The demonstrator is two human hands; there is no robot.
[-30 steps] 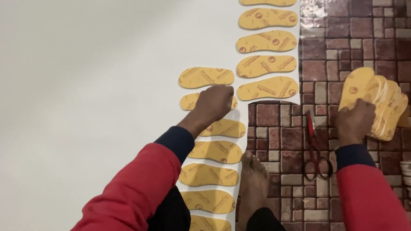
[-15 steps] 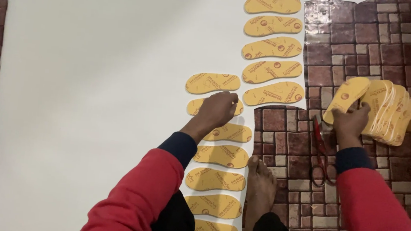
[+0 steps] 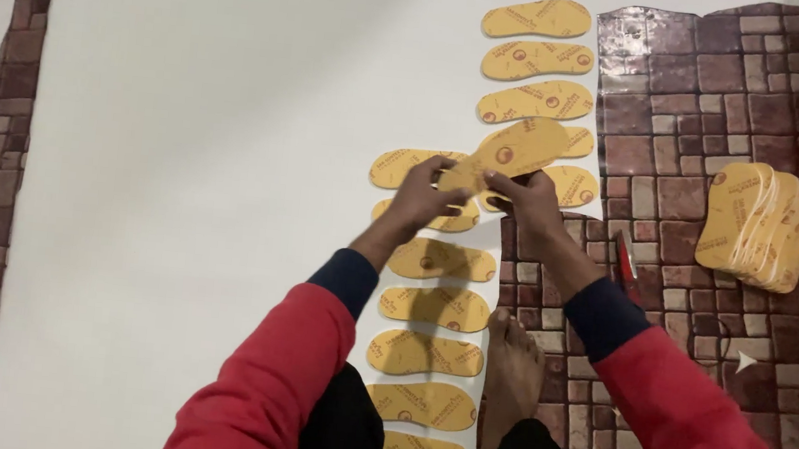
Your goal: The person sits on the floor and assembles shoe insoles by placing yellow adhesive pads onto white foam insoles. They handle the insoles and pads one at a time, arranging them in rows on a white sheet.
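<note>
R hand (image 3: 526, 196) came over; both w/ L hand (image 3: 419, 197) pinch raised insole (image 3: 514, 151).

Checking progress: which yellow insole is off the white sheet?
The yellow insole gripped by left hand and right hand, tilted above the flat-lying rows.

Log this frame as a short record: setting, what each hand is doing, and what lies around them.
Setting: large white sheet spread over brick-patterned floor covering.
Left hand: grips the near end of a yellow sole-shaped cutout.
Right hand: grips the same cutout, held above the sheet.
On the sheet: rows of flat yellow sole-shaped cutouts.
To the right: stack of yellow cutouts on the floor covering.
Also visible: bare foot, red-handled tool, partly hidden.
</note>
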